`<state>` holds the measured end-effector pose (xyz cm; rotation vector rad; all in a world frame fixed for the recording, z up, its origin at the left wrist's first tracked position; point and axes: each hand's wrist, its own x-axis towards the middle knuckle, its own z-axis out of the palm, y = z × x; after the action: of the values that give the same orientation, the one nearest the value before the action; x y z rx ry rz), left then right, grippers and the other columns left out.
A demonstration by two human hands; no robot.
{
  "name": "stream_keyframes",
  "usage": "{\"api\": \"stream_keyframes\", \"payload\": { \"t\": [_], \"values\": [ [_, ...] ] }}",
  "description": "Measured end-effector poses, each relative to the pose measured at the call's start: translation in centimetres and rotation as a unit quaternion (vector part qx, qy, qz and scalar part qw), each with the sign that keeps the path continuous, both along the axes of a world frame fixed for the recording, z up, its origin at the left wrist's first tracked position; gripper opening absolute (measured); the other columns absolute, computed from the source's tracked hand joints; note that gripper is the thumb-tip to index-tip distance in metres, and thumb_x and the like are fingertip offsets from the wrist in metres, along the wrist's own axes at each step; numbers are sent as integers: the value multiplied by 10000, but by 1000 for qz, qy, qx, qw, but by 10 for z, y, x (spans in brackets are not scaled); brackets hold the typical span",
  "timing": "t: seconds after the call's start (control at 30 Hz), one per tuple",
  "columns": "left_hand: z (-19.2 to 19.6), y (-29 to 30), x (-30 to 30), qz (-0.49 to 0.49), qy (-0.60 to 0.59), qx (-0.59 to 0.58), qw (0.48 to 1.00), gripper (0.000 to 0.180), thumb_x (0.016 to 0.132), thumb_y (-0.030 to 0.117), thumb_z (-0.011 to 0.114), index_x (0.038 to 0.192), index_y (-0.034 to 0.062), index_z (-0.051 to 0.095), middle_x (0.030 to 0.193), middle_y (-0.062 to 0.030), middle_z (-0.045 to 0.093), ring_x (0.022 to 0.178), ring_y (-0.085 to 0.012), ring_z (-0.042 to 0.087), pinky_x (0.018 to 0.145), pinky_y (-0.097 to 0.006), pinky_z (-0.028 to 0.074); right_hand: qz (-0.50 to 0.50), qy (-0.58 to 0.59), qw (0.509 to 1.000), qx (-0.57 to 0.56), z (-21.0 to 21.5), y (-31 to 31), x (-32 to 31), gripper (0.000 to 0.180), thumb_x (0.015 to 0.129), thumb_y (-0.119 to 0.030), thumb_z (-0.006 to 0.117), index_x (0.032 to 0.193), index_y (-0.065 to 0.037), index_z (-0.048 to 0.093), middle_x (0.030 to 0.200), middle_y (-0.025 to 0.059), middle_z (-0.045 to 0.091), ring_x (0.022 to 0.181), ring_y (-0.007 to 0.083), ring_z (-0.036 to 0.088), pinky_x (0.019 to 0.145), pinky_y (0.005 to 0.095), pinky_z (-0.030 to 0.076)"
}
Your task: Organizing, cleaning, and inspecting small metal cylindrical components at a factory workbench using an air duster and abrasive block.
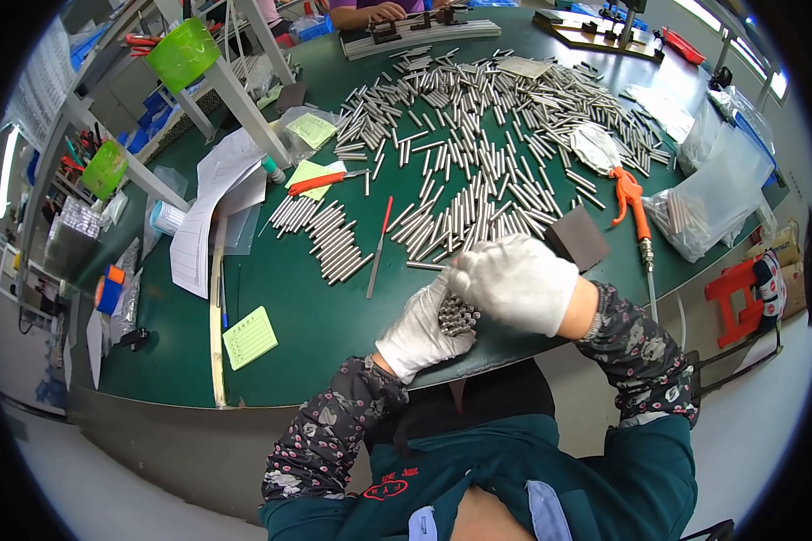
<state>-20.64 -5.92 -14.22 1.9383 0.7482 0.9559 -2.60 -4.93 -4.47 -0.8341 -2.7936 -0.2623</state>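
Observation:
My left hand (417, 335), in a white glove, is wrapped round a bundle of short metal pins (458, 316) whose ends face up, close to the table's front edge. My right hand (519, 284), gloved too, is closed just above and to the right of that bundle. Its fingertips are curled in and slightly blurred, so whatever they hold is hidden. Beyond both hands a large loose heap of metal pins (465, 158) spreads over the green table (307, 325). Left of it, more pins (334, 243) lie side by side in slanting rows.
A thin red-handled file (381, 243) and an orange cutter knife (320, 183) lie left of the heap. At right are a brown block (578, 239), an orange air gun (632, 200) with hose and plastic bags (708, 194). Across the table, another person's hands (388, 13) are near a metal fixture (419, 36).

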Motion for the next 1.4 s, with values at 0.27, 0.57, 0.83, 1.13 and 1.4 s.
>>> {"api": "stream_keyframes", "payload": {
  "t": [0.27, 0.57, 0.83, 1.13, 1.4],
  "values": [
    [0, -2, 8, -20, -93, -157, 983, 558, 651, 60, 668, 1189, 33, 522, 895, -83, 606, 810, -194, 604, 764, -294, 485, -16, 185, 968, -171, -2, -4, 7, 145, 757, -71, 620, 892, -52, 570, 814, 116, 578, 751, 313, 604, 643, 397, 492],
    [7, -2, 2, 20, 32, -28, 999, 532, 646, 73, 686, 1142, 2, 509, 847, -52, 572, 734, -167, 565, 700, -298, 479, -43, 420, 879, -220, 25, 23, 5, 24, 783, -19, 626, 803, -6, 623, 753, 96, 617, 670, 188, 602, 632, 292, 479],
    [9, 1, 7, -13, -25, -39, 999, 528, 658, 83, 665, 1160, 24, 513, 893, -108, 599, 781, -242, 597, 736, -320, 478, -73, 389, 789, -469, -48, 99, -100, 166, 776, -119, 658, 879, 11, 669, 737, 105, 659, 662, 142, 588, 652, 285, 484],
    [11, -2, 7, 2, -32, 3, 999, 577, 657, 99, 677, 1203, 38, 502, 957, -154, 612, 864, -346, 605, 784, -382, 480, -101, 327, 888, -306, -42, 105, -100, 201, 785, -147, 605, 940, -51, 690, 859, 174, 666, 794, 311, 651, 752, 343, 510],
    [8, -1, 5, -8, -19, -101, 995, 450, 643, 63, 693, 1059, 20, 525, 820, -46, 562, 717, -142, 553, 667, -283, 468, -159, 383, 801, -431, -22, 35, -12, 206, 850, -133, 608, 994, 8, 647, 786, 68, 651, 742, 101, 606, 688, 254, 491]
  ]
}}
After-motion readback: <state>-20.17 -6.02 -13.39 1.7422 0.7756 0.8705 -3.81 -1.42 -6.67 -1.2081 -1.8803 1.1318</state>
